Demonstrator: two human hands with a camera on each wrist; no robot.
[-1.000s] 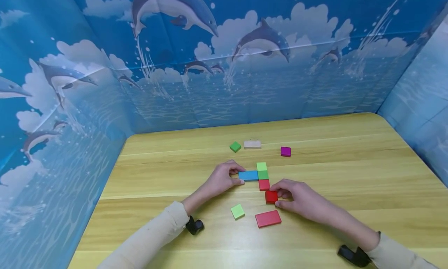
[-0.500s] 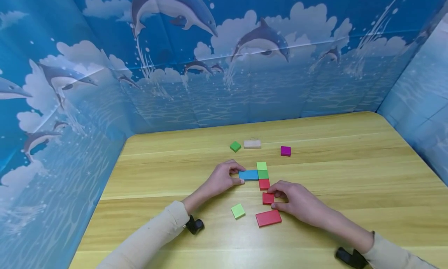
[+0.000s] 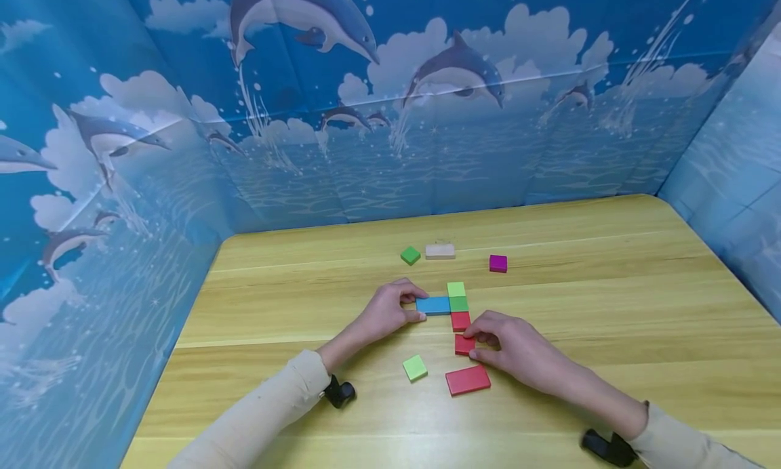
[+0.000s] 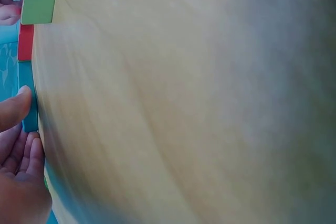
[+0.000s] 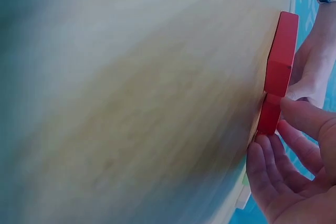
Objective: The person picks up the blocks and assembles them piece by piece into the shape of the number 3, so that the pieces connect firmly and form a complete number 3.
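Note:
My left hand [image 3: 387, 312] pinches the left end of a flat blue block [image 3: 433, 306] between thumb and fingers. That block's right end meets a column made of a light green block [image 3: 456, 289], a green block [image 3: 459, 304] and a red block [image 3: 460, 321]. Just below the column lies a small red square block [image 3: 464, 345], a narrow gap away. My right hand [image 3: 518, 350] holds this square from its right side, thumb at the near edge. The right wrist view shows the same red square block [image 5: 270, 114] between thumb and fingertips.
Nearer me lie a longer red block [image 3: 468, 380] and a tilted light green square [image 3: 415, 368]. Toward the back are a green block [image 3: 411, 255], a pale beige block [image 3: 440, 251] and a purple block [image 3: 497, 263]. A dolphin-printed curtain [image 3: 390, 171] rises behind the wooden table [image 3: 274, 279].
My right hand has slid the red square leftward and slightly nearer me, then a little back up toward the column. My left hand stays on the blue block.

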